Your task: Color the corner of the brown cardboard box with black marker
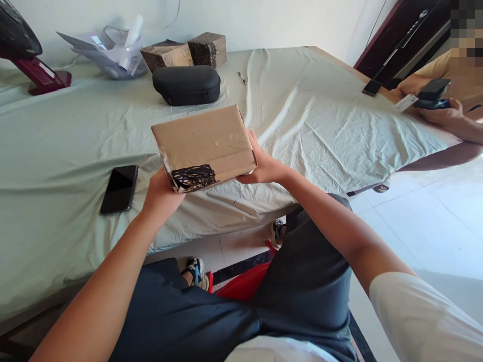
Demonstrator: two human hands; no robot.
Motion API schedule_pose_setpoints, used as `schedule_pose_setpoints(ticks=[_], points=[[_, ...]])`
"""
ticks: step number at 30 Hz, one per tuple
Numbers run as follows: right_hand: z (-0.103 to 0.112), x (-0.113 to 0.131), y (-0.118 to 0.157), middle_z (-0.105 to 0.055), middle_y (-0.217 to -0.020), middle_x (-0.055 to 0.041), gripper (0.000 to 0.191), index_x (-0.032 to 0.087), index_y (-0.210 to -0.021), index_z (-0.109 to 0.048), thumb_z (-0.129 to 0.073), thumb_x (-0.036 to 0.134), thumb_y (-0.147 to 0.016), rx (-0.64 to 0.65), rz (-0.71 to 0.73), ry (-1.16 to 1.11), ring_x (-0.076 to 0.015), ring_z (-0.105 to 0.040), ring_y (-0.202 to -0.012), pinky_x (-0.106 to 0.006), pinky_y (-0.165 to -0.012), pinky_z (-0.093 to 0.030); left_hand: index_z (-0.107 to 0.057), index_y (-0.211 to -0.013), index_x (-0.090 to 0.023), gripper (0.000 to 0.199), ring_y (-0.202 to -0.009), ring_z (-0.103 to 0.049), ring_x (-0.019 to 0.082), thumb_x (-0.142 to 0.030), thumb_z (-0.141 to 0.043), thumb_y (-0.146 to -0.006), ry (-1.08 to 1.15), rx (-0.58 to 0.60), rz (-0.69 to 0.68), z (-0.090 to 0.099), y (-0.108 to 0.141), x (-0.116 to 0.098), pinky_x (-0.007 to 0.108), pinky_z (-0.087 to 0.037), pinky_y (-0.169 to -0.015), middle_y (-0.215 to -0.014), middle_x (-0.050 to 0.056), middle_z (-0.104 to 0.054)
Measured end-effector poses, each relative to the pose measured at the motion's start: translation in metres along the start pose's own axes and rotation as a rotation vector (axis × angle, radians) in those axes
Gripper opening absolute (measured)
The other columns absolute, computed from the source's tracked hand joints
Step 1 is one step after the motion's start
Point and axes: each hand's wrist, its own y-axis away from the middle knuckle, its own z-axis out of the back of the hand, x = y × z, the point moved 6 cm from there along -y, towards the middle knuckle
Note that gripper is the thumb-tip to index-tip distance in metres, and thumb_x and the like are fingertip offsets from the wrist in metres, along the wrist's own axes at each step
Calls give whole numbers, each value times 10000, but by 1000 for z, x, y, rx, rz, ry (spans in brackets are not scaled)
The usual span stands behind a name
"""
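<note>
Between my two hands is a brown cardboard box (206, 138), tilted so that its broad face shows. Black scribble covers its lower left corner, and the tape on it is wrinkled. My left hand (162, 193) grips the box at its lower left side, its fingers partly hidden behind it. On the right side my right hand (260, 161) holds the edge, with some fingers underneath. A black smartphone (119, 189) lies on the cloth to the left of my left hand.
A black hard case (186, 85) sits behind the box, with two cardboard boxes (207, 49) beyond. A clear plastic basket (109, 60) holds papers. A dark red stand (45, 75) is at left. Another person's hand (441, 113) holds a dark device at right. Pale cloth (294, 136) covers the table.
</note>
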Motion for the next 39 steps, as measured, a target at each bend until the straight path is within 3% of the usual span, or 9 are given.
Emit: schedule_pose_setpoints(ticks=[4,8,13,17,22,31,39], points=[[0,1,0,-110,-1999,-102,1671,349,-1914,-13,-979,425,-552,-1,13,-13,-543,-116,-1811,-761,-1512,-151,-852,-1280,-210,413,-1413,-800,354,-131,-734,-892,8,11,37,-2,2,3,512,-630,-1265,-1367,138,-888],[1,4,0,-104,-2001,-105,1677,339,-1920,-8,-983,436,-559,-1,-9,-34,-546,-118,-1803,-768,-1491,-244,-838,-1302,-177,412,-1446,-785,381,-118,-728,-909,25,20,17,-2,1,0,550,-602,-1298,-1450,181,-853],[2,8,1,-142,-1986,-126,1675,335,-1927,-14,-1009,532,-595,-13,-43,-40,-538,-81,-1814,-747,-1439,-400,-849,-1348,-245,508,-1440,-789,344,-114,-745,-868,-17,-6,-3,1,-2,-4,491,-609,-1299,-1413,110,-880],[2,7,1,-175,-1970,-136,1675,345,-1928,2,-1015,568,-616,-13,-35,-39,-531,-103,-1819,-739,-1413,-449,-854,-1313,-249,458,-1427,-792,344,-149,-748,-878,-14,-10,-21,3,-1,-6,492,-616,-1291,-1397,107,-882],[3,6,2,-192,-1966,-127,1662,365,-1925,23,-995,480,-616,-6,-6,-54,-533,-151,-1802,-749,-1403,-446,-819,-1381,-210,495,-1464,-769,340,-139,-730,-899,0,-13,-21,4,0,-6,487,-608,-1295,-1493,133,-846],[6,8,0,-223,-1943,-122,1646,387,-1920,11,-1005,516,-632,3,18,-47,-545,-152,-1803,-763,-1435,-387,-795,-1408,-205,541,-1471,-767,340,-91,-719,-885,16,-10,-7,5,3,-8,472,-619,-1274,-1510,136,-838],[8,4,0,-217,-1944,-146,1619,339,-1914,-94,-1021,537,-602,5,-16,-77,-566,-111,-1801,-785,-1400,-422,-816,-1255,-177,407,-1390,-811,368,-58,-702,-883,-1,1,-33,4,1,-5,513,-617,-1270,-1391,164,-876]])
